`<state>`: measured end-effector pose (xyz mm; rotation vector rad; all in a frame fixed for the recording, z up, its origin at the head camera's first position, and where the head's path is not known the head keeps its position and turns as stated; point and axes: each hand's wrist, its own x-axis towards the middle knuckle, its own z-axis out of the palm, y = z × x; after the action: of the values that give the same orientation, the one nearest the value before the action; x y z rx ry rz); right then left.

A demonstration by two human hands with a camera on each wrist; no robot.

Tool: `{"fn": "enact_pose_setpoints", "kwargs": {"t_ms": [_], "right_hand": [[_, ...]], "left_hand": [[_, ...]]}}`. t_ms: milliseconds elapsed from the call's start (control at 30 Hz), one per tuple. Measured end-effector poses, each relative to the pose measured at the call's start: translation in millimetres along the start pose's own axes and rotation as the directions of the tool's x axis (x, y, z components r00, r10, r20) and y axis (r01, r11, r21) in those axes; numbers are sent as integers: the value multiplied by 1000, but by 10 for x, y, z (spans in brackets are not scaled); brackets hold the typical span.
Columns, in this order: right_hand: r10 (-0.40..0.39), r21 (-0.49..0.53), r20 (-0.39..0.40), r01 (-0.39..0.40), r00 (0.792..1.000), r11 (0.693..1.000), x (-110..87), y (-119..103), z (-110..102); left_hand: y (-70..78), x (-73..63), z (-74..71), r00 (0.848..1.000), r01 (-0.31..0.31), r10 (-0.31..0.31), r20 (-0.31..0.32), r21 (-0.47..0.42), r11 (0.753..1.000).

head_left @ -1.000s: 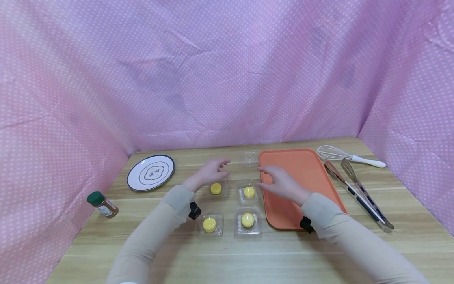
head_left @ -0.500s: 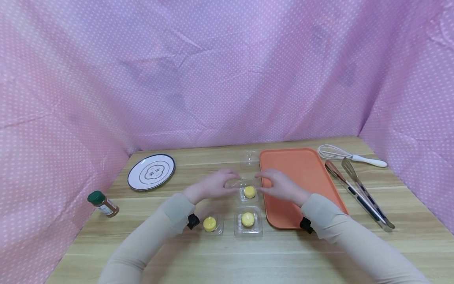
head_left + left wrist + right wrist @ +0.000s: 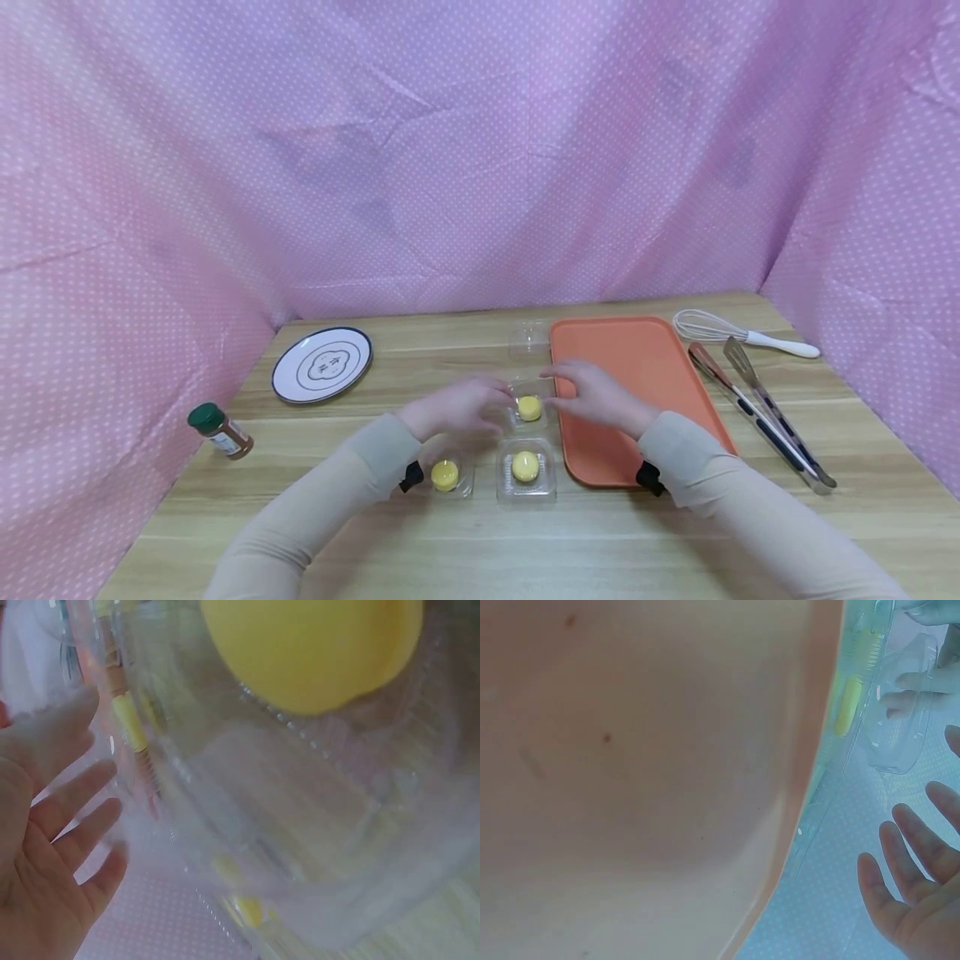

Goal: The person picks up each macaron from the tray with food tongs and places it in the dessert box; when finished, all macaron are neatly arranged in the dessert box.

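Observation:
Several round yellow macarons sit in small clear plastic boxes on the wooden table. My left hand [image 3: 465,406] is at the left side of the far right box, which holds one macaron [image 3: 529,408]; its spread fingers show in the left wrist view. In the right wrist view, the fingers of that hand [image 3: 919,681] overlap a raised clear lid [image 3: 900,724]. My right hand [image 3: 596,396] hovers over the tray's left edge, fingers loosely apart, fingertips close to the same box. A front right macaron [image 3: 526,467] and a front left macaron [image 3: 445,476] lie nearer me. The far left macaron is hidden by my left hand.
An orange tray [image 3: 626,346] lies right of the boxes. Beyond it are a whisk [image 3: 750,336] and metal tongs [image 3: 772,429]. Another clear box [image 3: 529,335] stands at the back. To the left are a white plate [image 3: 322,365] and a green-capped spice jar [image 3: 222,432].
My left hand has moved right, from beside the far left box toward the far right one, and now covers the far left macaron. My right hand has barely shifted.

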<state>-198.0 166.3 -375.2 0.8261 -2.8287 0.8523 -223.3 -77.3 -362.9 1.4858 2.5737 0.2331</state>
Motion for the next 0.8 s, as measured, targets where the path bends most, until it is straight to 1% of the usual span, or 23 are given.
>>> {"fn": "enact_pose_setpoints", "kwargs": {"t_ms": [67, 133, 200, 300, 400, 533, 800], "right_hand": [[-1, -2, -6, 1, 1000, 1000, -7, -2, -2], [9, 3, -8, -8, 1000, 1000, -13, -6, -6], [19, 12, -9, -19, 1000, 1000, -17, -5, -10], [23, 11, -16, -23, 1000, 1000, -25, -3, -18], [27, 15, -21, -26, 999, 1000, -33, -2, -21], [33, 17, -19, -32, 999, 999, -35, -10, -28], [35, 11, -12, -34, 999, 999, -34, -19, -38]], "left_hand": [[2, 14, 14, 1000, -20, 21, -11, 38, 999], [5, 26, 20, 999, -28, 29, -21, 54, 998], [2, 38, 28, 998, -49, 52, -31, 70, 996], [-2, 57, 37, 996, -84, 86, -40, 61, 995], [-10, 79, 56, 993, -111, 114, -40, 75, 991], [-2, 102, 61, 994, -99, 103, -42, 91, 991], [29, 113, 41, 997, -57, 61, -54, 72, 996]]}}
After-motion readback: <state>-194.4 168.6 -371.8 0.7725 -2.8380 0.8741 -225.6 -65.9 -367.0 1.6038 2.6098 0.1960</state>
